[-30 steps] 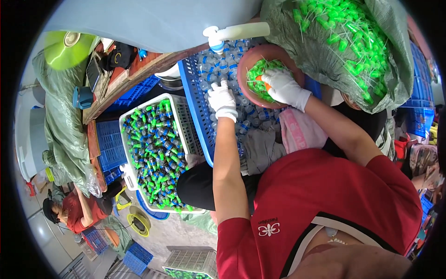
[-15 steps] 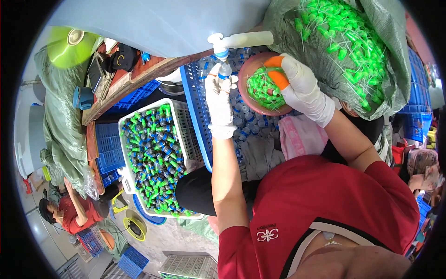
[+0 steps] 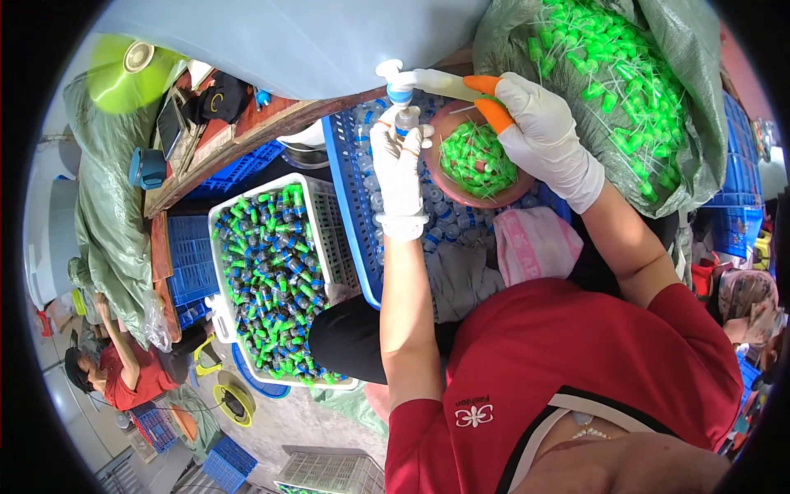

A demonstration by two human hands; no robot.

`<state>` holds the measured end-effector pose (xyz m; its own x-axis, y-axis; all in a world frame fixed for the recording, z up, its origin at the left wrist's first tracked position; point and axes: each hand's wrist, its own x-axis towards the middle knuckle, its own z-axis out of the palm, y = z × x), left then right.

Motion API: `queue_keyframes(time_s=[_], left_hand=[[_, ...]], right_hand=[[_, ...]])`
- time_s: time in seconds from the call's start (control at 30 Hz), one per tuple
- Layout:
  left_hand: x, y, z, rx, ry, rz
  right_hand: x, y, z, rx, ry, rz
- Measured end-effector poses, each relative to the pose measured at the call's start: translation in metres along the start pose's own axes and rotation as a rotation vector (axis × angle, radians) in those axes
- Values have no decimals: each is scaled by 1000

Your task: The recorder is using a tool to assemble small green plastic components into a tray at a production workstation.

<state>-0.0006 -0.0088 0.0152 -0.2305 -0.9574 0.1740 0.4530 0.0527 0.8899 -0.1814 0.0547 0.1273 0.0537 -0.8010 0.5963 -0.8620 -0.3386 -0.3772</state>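
Note:
My left hand point(image 3: 399, 177), in a white glove, holds a small clear bottle point(image 3: 406, 122) upright under a white tap point(image 3: 400, 89) with a blue band. The tap comes from a large grey-blue container point(image 3: 288, 45). My right hand point(image 3: 550, 136), gloved with orange covers on thumb and forefinger, pinches a green cap, mostly hidden, whose thin white tube point(image 3: 464, 109) points toward the bottle. Its fingertips are close to the tap's pale side arm point(image 3: 444, 82). Below them is a pink bowl point(image 3: 485, 200) of green tubed caps point(image 3: 473, 156).
A blue basket point(image 3: 350, 198) of clear bottles lies under my hands. To its left, a white crate point(image 3: 319, 247) holds many green-capped bottles. A sack point(image 3: 699, 49) of green caps leans at the right. Another person point(image 3: 136, 370) in red works at the far left.
My right hand has risen from over the bowl to beside the tap's side arm, and a thin tube now shows at its fingertips. The left hand and bottle stay under the tap.

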Motion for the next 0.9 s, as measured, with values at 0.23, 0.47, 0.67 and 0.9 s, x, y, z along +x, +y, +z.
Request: queue_keyframes(time_s=[0.23, 0.47, 0.67, 0.9], left_hand=[[0, 1, 0, 11, -10, 4], [-2, 1, -1, 13, -1, -7], [-2, 2, 0, 13, -4, -11], [-7, -2, -4, 27, 17, -21]], right_hand=[[0, 1, 3, 41, 5, 14], [0, 1, 3, 45, 11, 14], [0, 3, 4, 21, 14, 3], [-5, -7, 1, 81, 20, 0]])
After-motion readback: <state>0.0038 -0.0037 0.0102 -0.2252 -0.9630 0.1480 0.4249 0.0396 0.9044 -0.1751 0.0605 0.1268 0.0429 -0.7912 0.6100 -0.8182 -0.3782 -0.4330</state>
